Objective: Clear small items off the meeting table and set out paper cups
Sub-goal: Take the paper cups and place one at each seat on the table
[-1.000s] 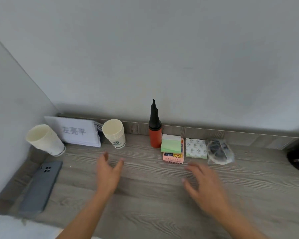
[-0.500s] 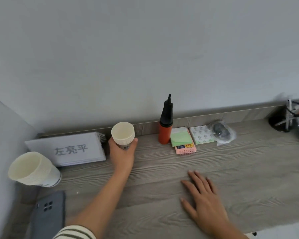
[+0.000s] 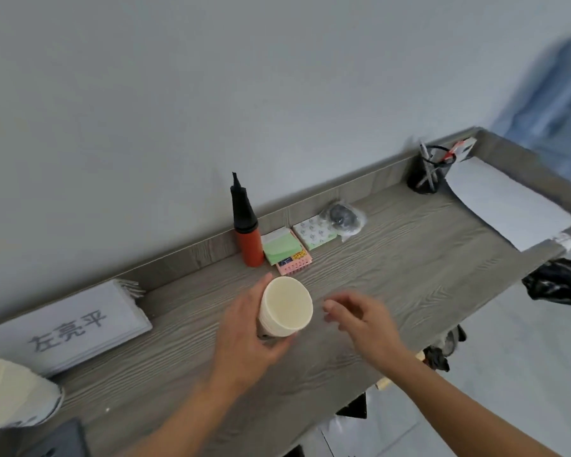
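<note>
My left hand point(image 3: 244, 338) grips a stack of cream paper cups point(image 3: 285, 306) and holds it tilted above the middle of the grey wooden table point(image 3: 409, 258). My right hand point(image 3: 360, 319) hovers just right of the cups with its fingers apart and nothing in it. A second stack of paper cups point(image 3: 10, 394) lies at the far left edge. Against the back rim stand a red and black pump bottle point(image 3: 246, 225), green sticky notes on a pink pad point(image 3: 285, 250), a patterned packet point(image 3: 315, 231) and a dark item in a clear bag point(image 3: 343, 216).
A white name card with black characters point(image 3: 66, 328) lies at the left. A dark phone point(image 3: 60, 440) sits at the lower left corner. At the right end are a black pen holder point(image 3: 429, 174) and a white paper sheet point(image 3: 508, 202). A black bag point(image 3: 557, 282) hangs beyond the table's edge.
My left hand has lifted the cup stack from the back rim and carried it toward the table's middle. My right hand has risen off the table and moved close to the cups.
</note>
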`<move>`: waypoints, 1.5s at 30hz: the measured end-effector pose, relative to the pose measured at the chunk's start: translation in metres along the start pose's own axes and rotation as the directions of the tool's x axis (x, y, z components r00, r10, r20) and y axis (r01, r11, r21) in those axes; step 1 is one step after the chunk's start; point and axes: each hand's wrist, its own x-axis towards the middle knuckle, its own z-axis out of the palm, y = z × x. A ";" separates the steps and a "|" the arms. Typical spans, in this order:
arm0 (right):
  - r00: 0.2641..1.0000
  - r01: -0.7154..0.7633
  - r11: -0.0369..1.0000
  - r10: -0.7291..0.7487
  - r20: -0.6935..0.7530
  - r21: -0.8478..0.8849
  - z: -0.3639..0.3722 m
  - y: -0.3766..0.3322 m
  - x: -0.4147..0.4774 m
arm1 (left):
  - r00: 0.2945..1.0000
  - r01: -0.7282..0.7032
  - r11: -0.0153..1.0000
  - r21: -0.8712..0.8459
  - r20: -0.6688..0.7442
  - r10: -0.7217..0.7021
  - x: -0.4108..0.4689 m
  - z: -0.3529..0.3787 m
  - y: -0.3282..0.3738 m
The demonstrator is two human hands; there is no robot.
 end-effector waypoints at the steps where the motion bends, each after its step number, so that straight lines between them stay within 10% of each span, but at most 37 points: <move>1: 0.997 0.005 0.995 0.002 -0.076 0.096 -0.010 -0.007 -0.007 | 0.998 -0.063 0.998 0.022 0.016 0.062 -0.002 0.002 0.010; 11: 0.961 -0.134 0.977 0.169 -0.217 0.168 -0.073 0.004 -0.105 | 0.842 -0.414 0.907 0.079 0.410 0.349 -0.031 0.032 0.098; 23: 0.965 -0.109 0.870 0.209 -0.158 0.481 -0.105 0.045 -0.209 | 0.731 -0.347 0.938 -0.004 0.625 0.273 -0.067 0.078 0.149; 32: 0.693 -0.059 0.765 0.493 -0.525 0.641 -0.153 0.080 -0.249 | 0.643 -0.110 0.989 -0.099 0.752 0.146 -0.029 0.126 0.142; 45: 0.335 -0.281 0.709 0.704 -0.626 0.647 -0.189 0.116 -0.320 | 0.486 0.238 0.913 -0.332 0.854 0.184 0.050 0.232 0.199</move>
